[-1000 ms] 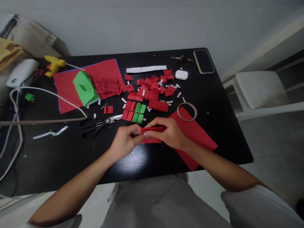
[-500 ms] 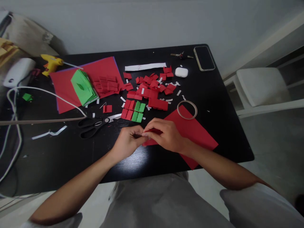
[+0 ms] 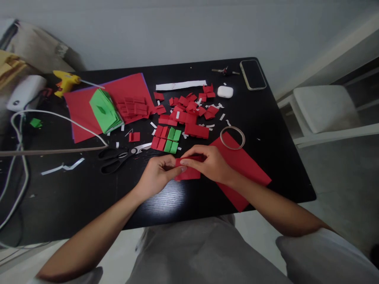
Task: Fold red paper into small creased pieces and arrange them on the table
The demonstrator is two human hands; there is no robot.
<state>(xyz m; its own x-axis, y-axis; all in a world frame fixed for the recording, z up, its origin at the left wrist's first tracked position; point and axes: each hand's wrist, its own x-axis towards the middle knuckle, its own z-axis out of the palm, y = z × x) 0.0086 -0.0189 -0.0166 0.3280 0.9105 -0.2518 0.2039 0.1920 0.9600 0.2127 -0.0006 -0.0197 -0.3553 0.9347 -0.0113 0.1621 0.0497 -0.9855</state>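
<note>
Between my two hands is a folded piece of red paper (image 3: 191,173), held just above the table's near side. My left hand (image 3: 158,173) pinches its left end between thumb and fingers. Thumb on the front and fingers behind, my right hand (image 3: 211,163) grips the upper right part and hides some of it. Just beyond my hands lies a block of folded red and green paper squares (image 3: 166,139). To the right, partly under my right forearm, rests a larger red sheet (image 3: 242,169) with a thin ring (image 3: 232,137) on its upper corner.
Black-handled scissors (image 3: 118,157) lie left of my hands. Farther back are loose red folded pieces (image 3: 185,108), a green paper stack (image 3: 105,111) on red sheets (image 3: 81,114), a yellow glue gun (image 3: 66,82), a white cable (image 3: 59,115), a phone (image 3: 253,74) and a white case (image 3: 225,92).
The red paper tilted edge-down half a second ago and now shows its flat front face again. My right thumb has shifted onto that face. Both hands stay at nearly the same spot.
</note>
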